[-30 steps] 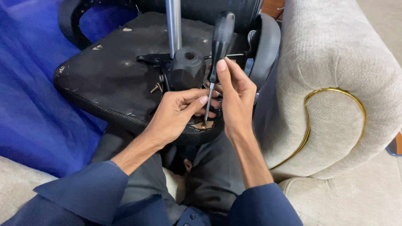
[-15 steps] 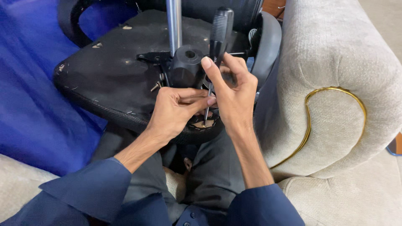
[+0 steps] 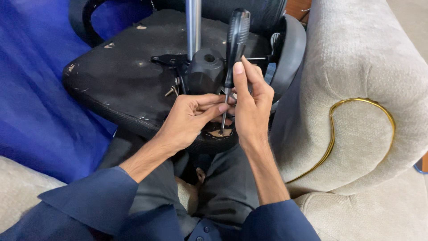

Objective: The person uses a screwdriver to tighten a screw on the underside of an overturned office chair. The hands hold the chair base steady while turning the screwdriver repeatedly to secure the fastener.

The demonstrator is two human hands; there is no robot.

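Gripping a screwdriver upright, both hands work the chair seat.

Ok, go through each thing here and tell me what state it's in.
Black-handled screwdriver: upright, tip down on the seat's edge.
Black upturned office chair seat: underside up, across the lap.
Silver gas-lift column: upright.
Right hand: gripping the handle.
Left hand: pinching the shaft.

You sit beside a cream sofa whose rolled arm carries gold trim, with a blue cloth spread on your left.
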